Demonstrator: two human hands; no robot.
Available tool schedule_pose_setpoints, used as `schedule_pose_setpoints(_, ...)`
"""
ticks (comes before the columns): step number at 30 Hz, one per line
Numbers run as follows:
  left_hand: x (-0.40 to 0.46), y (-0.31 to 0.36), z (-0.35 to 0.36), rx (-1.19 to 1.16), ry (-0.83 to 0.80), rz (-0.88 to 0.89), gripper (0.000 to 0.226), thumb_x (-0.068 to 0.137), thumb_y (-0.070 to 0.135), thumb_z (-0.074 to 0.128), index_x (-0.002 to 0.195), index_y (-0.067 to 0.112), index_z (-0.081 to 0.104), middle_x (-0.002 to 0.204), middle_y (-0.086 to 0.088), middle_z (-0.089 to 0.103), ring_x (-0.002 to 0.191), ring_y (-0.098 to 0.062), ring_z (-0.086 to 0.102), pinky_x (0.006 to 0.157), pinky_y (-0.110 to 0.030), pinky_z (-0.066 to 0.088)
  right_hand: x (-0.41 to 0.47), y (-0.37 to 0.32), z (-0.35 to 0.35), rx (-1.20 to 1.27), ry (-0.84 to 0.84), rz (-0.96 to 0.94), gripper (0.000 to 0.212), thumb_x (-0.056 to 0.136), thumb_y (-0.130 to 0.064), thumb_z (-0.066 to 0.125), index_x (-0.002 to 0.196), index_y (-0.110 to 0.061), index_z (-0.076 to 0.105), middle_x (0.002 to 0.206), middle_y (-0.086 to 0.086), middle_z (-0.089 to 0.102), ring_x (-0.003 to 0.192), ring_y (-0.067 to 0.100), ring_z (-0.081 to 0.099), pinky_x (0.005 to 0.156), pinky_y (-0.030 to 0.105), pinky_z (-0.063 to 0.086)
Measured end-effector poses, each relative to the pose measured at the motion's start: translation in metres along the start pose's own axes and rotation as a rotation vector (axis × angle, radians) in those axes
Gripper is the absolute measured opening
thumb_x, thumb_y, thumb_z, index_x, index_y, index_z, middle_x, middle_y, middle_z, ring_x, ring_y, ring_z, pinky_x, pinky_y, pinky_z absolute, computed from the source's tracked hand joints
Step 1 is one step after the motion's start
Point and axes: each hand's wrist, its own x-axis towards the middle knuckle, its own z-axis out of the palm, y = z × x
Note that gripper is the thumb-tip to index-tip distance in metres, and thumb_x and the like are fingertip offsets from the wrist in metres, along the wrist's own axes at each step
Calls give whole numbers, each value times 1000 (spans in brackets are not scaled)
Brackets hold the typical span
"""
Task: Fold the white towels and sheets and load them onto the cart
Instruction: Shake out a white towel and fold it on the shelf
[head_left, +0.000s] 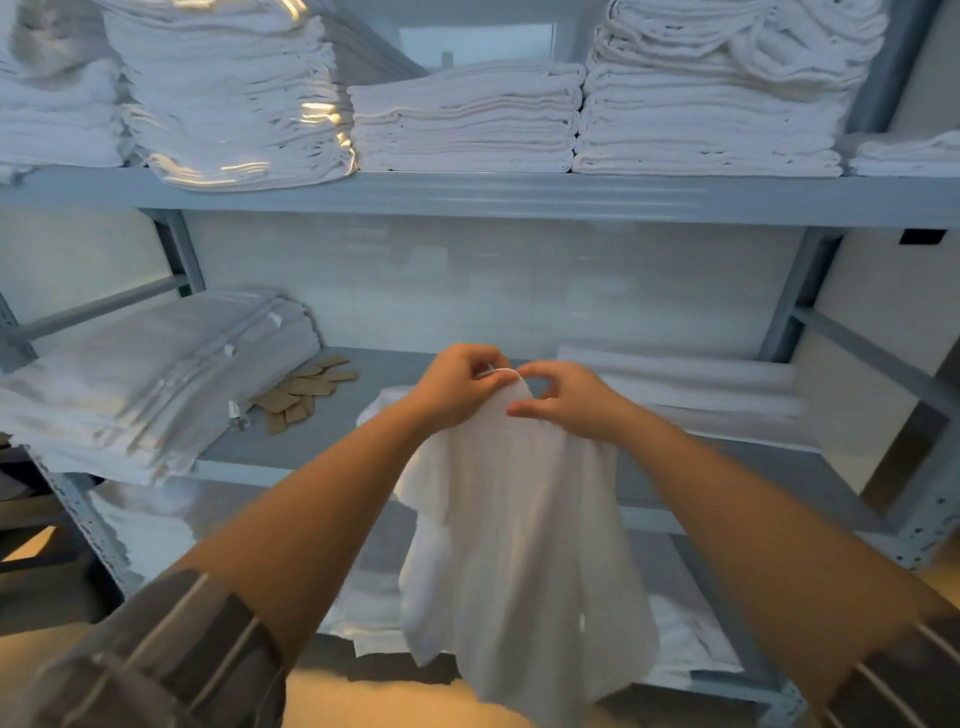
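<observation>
A white towel hangs in front of the middle shelf, held up by its top edge. My left hand grips the top edge on the left. Close beside it, my right hand pinches the same edge between thumb and fingers. The two hands nearly touch. The cloth drops loosely below them, down past the lower shelf level. No cart is in view.
A grey metal shelf rack fills the view. Its top shelf carries stacks of folded white towels. The middle shelf holds folded sheets at left, brown paper tags, and rolled white linen at right. More linen lies on the bottom shelf.
</observation>
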Motion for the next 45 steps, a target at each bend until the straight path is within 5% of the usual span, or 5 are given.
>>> schedule_pose_setpoints(5, -9, -13, -3, 72, 9, 9, 15, 85, 20, 70, 73, 23, 61, 59, 9, 51, 59, -11, 46, 59, -26, 35, 7, 4, 11, -154, 82, -22, 35, 93, -25, 60, 65, -5, 54, 57, 3, 41, 56, 11, 38, 55, 29, 25)
schedule_pose_setpoints(24, -9, -78, -51, 23, 256, -231, 32, 90, 23, 62, 59, 20, 56, 50, 9, 45, 45, 0, 39, 45, -17, 32, -2, 50, -1, -129, 238, 279, 22, 92, -29, 60, 73, -18, 60, 59, -3, 50, 58, 13, 44, 53, 22, 33)
schedule_pose_setpoints(28, 11, -53, -34, -94, 307, -216, 16, 93, 11, 55, 89, 10, 70, 78, 1, 64, 69, -9, 56, 51, -4, 36, 5, 36, -8, 82, 255, 251, 18, 87, -6, 51, 79, -21, 53, 58, -3, 42, 52, 12, 37, 48, 24, 31)
schedule_pose_setpoints(39, 23, -18, 19, -86, -282, -53, 25, 93, 24, 62, 115, 13, 64, 77, 13, 61, 68, 7, 52, 57, -5, 36, 17, 9, -6, -76, 92, -108, 28, 83, -4, 67, 79, -20, 45, 64, -9, 44, 58, 4, 37, 59, 22, 33)
schedule_pose_setpoints(45, 32, -27, 16, 84, -151, -63, 14, 91, 19, 62, 94, 6, 68, 84, -6, 66, 74, -12, 54, 59, -20, 35, 13, 24, 5, 96, 175, -32, 24, 79, -13, 76, 88, -16, 54, 67, 1, 52, 55, 9, 38, 54, 21, 30)
